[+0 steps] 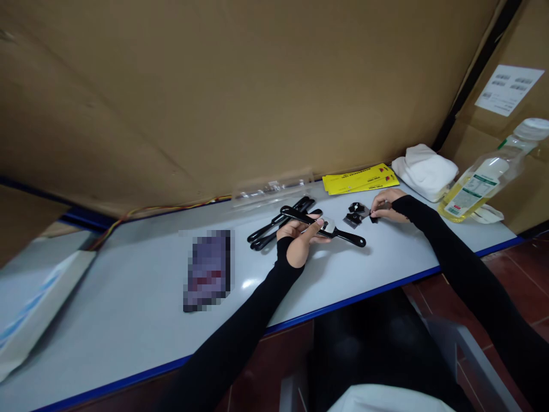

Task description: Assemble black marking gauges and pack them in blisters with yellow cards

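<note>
My left hand (pixel 300 232) is closed around a black long-handled tool (pixel 326 228), palm up, just above the white table (pixel 128 297). The tool's handle points right and down toward the table edge. My right hand (pixel 384 206) pinches a small black part (pixel 374 218) at the table surface. A little pile of small black parts (pixel 355 214) lies just left of that hand. More black handles (pixel 278 223) lie in a bundle behind my left hand. Both arms wear black sleeves.
Yellow printed cards (pixel 360 179) and a folded white cloth (pixel 426 170) lie at the back right. A plastic bottle of yellowish liquid (pixel 489 183) lies on its side at far right. A clear plastic piece (pixel 270 187) rests by the cardboard wall. A blurred dark rectangle (pixel 208 269) sits at the left.
</note>
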